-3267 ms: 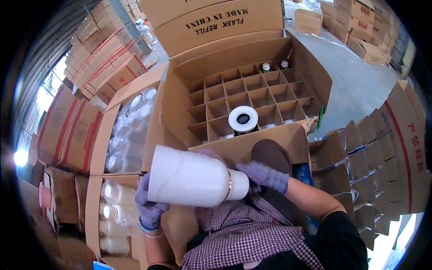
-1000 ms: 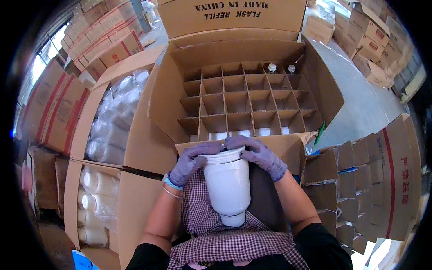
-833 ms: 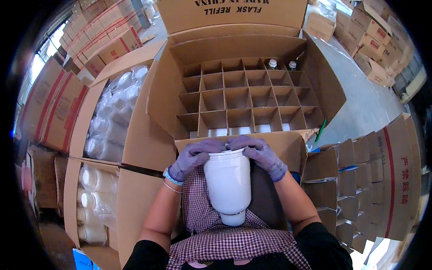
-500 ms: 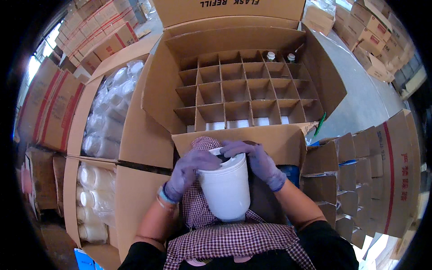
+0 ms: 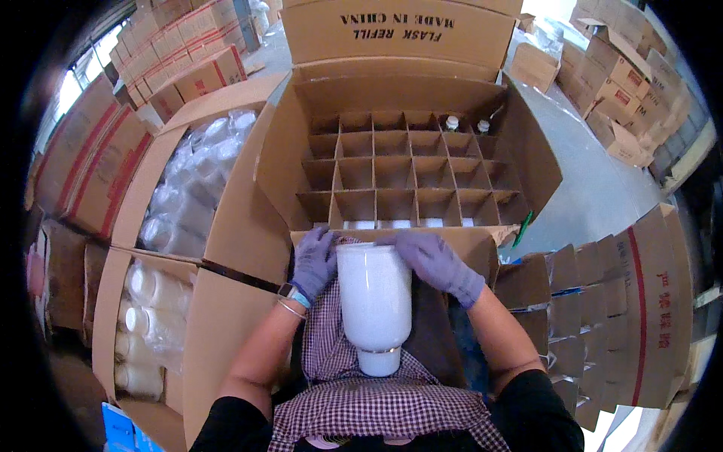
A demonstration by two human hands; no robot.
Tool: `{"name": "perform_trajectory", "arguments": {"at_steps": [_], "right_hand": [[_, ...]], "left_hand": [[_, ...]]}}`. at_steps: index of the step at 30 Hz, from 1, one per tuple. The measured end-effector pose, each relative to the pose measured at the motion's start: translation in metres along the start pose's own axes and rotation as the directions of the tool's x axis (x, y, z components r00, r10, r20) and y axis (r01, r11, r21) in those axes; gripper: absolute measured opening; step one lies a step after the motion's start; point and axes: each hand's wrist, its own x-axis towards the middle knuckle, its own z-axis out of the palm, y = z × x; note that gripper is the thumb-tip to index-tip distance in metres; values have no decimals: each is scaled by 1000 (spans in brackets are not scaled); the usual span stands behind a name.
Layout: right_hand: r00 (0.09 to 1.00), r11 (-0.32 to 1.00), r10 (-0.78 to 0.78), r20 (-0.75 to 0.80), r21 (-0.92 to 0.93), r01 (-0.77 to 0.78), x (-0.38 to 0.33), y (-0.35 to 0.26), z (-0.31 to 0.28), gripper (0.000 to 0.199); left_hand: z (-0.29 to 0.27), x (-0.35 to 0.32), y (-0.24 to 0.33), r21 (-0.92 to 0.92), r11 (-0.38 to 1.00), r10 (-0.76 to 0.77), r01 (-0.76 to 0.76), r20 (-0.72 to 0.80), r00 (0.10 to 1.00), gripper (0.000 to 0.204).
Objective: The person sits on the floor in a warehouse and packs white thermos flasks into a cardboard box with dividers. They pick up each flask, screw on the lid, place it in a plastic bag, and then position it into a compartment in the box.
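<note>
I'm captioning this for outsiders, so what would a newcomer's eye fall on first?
Probably the glossy white flask at lower centre, narrow end toward the checked apron, with the gloved left hand and right hand by its wide end. Beyond gapes the divided cardboard carton, two white-capped bottles in its far row, toward the right.

the right hand (image 5: pixel 433 264) is showing blurred, its gloved fingers covering part of the white flask casing's (image 5: pixel 374 297) wide end. the view is not settling whether the left hand's (image 5: pixel 314 262) fingertips are touching the rim. beyond the fingers, cardboard dividers (image 5: pixel 394 172) are hiding the lower parts of two white-capped bottles (image 5: pixel 452 123); farther, the carton flap (image 5: pixel 399 47) is running past the top edge.
</note>
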Motion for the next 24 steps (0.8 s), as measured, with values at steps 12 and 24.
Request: {"name": "perform_trajectory", "arguments": {"at_steps": [12, 24], "right_hand": [[884, 934, -241, 402, -150, 323, -21, -117, 0, 71], [891, 962, -133, 435, -159, 221, -40, -82, -2, 53]], "left_hand": [[-93, -64, 136, -844, 467, 274, 265, 423, 864, 77], [-88, -92, 110, -753, 290, 312, 591, 658, 685, 94]]}}
